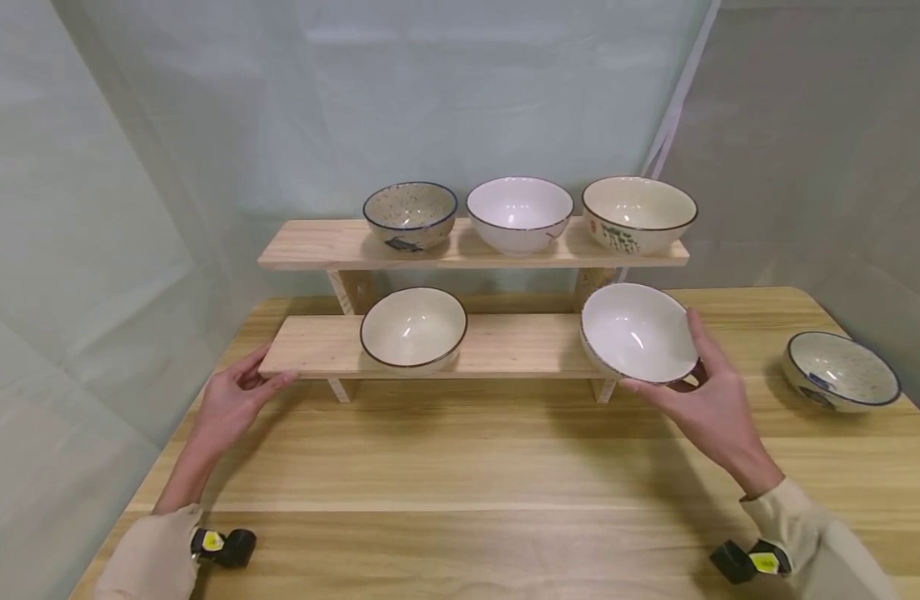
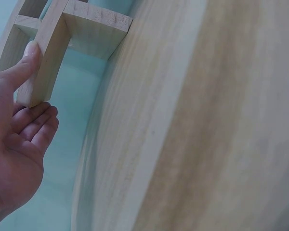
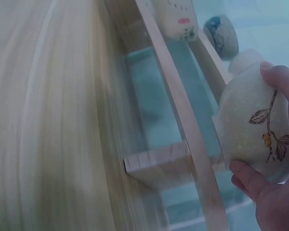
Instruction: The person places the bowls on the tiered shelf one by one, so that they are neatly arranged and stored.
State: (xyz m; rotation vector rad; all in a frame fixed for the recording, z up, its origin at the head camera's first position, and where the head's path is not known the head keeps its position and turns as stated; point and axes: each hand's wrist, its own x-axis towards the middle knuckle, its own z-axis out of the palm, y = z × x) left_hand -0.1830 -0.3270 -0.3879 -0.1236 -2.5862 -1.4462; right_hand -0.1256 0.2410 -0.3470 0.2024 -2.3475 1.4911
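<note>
My left hand (image 1: 231, 400) grips the left end of the lower board of a two-tier wooden shelf (image 1: 321, 342). In the left wrist view the thumb lies along the board and the fingers curl at its end. My right hand (image 1: 703, 396) holds a white bowl (image 1: 640, 333) by its side at the right end of the lower board, thumb and fingers spread around it. The right wrist view shows a brown leafy branch on the bowl's outside (image 3: 257, 115). A cream bowl with a dark rim (image 1: 413, 327) rests left of centre on the same board.
Along the upper board stand a speckled blue-rimmed bowl (image 1: 411, 217), a white bowl (image 1: 520, 215) and a cream bowl with green markings (image 1: 640, 215). Another speckled bowl (image 1: 841, 372) sits on the wooden table (image 1: 460, 492) at the right. Pale cloth (image 1: 460, 100) hangs behind.
</note>
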